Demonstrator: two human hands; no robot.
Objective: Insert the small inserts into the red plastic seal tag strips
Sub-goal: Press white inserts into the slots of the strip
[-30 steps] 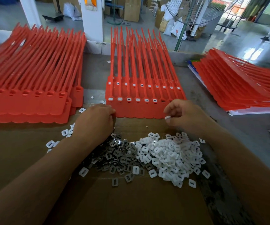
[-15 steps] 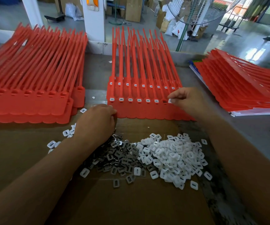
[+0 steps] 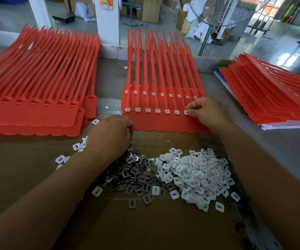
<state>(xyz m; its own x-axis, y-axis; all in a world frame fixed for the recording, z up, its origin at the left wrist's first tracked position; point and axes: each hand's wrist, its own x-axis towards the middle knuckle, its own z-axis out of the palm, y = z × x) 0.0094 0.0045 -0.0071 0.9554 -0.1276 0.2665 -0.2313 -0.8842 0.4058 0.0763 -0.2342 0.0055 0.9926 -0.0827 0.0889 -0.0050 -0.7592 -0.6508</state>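
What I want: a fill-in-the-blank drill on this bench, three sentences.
The right hand pinches a ___ insert at the middle strip set.
The grey inserts lie ___ of the white pile.
The left stack's slots are ___.
Missing: white; left; empty.

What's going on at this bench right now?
A person is fitting small inserts into red seal tag strips. The right hand pinches a white insert at a slot in the front row of the middle strip set, where six slots to its left already hold inserts. The left hand grips that set's near left corner. A grey insert pile and a white insert pile lie on the cardboard in front.
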